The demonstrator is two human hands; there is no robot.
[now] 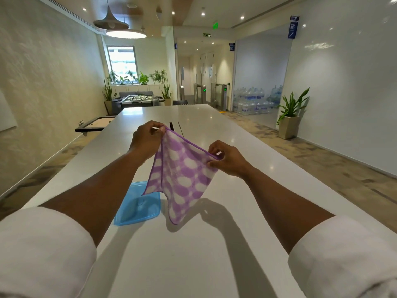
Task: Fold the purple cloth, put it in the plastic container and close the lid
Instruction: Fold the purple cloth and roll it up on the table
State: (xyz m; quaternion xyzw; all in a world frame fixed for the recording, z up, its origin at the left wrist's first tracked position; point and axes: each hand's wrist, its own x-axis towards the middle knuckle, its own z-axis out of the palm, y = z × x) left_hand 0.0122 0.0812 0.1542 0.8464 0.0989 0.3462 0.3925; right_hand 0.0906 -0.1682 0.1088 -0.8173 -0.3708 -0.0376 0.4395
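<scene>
My left hand (146, 140), just left of centre frame, pinches one top corner of the purple cloth (182, 175) between thumb and fingertips. The cloth hangs in mid-frame above the white counter (214, 254), its top edge slanting from upper left down to the right and its lowest corner pointing down toward me. Low and left of the cloth, a blue plastic container lid (135, 209) lies flat on the counter, partly behind the hanging fabric. My right hand (227, 160), right of centre, grips the other top corner with closed fingers.
</scene>
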